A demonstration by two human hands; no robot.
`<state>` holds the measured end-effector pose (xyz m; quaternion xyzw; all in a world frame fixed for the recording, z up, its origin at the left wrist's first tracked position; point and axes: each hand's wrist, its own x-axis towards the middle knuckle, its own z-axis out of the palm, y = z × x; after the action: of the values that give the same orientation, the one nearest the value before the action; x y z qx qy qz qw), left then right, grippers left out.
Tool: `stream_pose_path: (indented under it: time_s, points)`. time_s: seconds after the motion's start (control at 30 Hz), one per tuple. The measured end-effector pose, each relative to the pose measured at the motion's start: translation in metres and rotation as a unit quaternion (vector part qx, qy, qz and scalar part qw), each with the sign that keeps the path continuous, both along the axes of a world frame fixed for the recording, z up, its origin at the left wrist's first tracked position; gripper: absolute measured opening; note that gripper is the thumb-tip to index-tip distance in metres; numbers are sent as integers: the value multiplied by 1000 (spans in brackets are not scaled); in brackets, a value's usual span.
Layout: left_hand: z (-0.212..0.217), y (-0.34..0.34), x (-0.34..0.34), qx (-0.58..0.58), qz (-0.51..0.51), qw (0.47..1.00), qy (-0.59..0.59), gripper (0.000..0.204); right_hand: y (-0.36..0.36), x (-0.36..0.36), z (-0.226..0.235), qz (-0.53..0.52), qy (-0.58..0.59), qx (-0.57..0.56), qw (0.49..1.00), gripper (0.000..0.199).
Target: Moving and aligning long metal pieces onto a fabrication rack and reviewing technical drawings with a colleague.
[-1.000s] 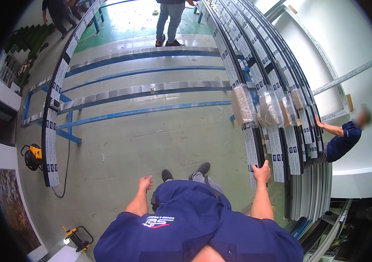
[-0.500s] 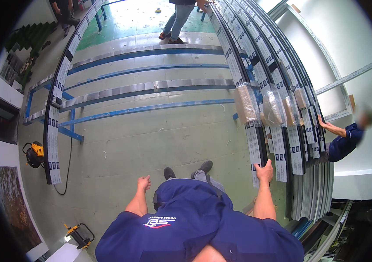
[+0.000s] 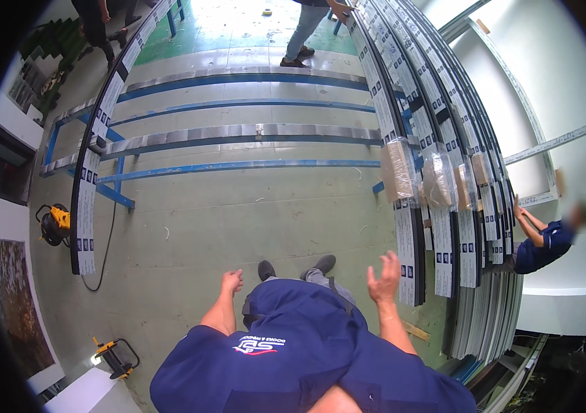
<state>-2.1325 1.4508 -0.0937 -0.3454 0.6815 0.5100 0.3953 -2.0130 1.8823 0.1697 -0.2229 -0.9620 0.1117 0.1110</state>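
Presently, right hand (image 3: 384,281) spread wide just beside the nearest film-covered black profile (image 3: 388,117); left hand (image 3: 232,281) part-curled, cannot tell whether closed.

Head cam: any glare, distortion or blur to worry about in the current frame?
Head view: fisheye bows the long left bar, corners go black. Head view: glare whitens the far floor; highlights glint on the plastic wrap. Head view: a blur patch covers the right-side co-worker's head. Head view: left hand and right hand readable, the latter perhaps slightly soft.
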Motion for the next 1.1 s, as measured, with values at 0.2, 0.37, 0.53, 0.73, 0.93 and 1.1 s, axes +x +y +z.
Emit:
stream_pose_path:
  time_s: [0.2,0.37,0.53,0.73,0.93,1.1]
  points:
    - [-4,-4,3,10,15,1000,2,40,3,80,-94,-119,-281,-435,847,55]
    - [-11,-16,5,10,22,1000,8,43,21,162,-108,-341,-356,-444,748,56]
    - [-26,-38,25,2,11,1000,-21,46,37,180,-127,-386,-375,-438,720,55]
    - [-25,-36,18,-23,22,999,-32,39,11,92,-107,-274,-279,-460,797,44]
    - [-12,-16,-1,6,5,1000,0,45,7,60,-116,-127,-249,-430,859,44]
    - [-10,-9,-5,17,29,999,23,41,16,83,-120,-191,-306,-443,821,40]
